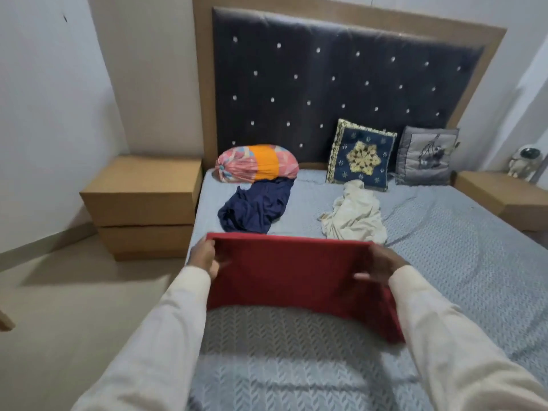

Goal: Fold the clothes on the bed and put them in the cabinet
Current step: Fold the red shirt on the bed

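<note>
**Red cloth held up over the bed**

The room has plain pale walls and a smooth beige floor (pixel 74 307). A big bed (pixel 444 262) fills most of it. Its sheet is grey-blue, with a bumpy zigzag pattern and some wrinkles. Behind it stands a tall headboard (pixel 326 84), dark and padded, dotted with small shiny studs and framed in light brown wood. A boxy brown nightstand (pixel 142 203) sits to the left of the bed, and another nightstand (pixel 501 194) sits to the right.

The red cloth (pixel 290 274) is a wide, flat band, pulled straight in the air above the near part of the bed. The left hand (pixel 204 256) has its grip closed on the left end. The right hand (pixel 382 265) has its grip closed on the right end. Both arms wear cream sleeves.

Farther up the sheet lie a crumpled dark blue cloth (pixel 258 206) and a crumpled cream cloth (pixel 355 215), apart from each other. A round pink and orange bundle (pixel 255 163) touches the blue one. A square blue and gold cushion (pixel 360 155) and a grey cushion (pixel 425 157) lean on the headboard.
</note>
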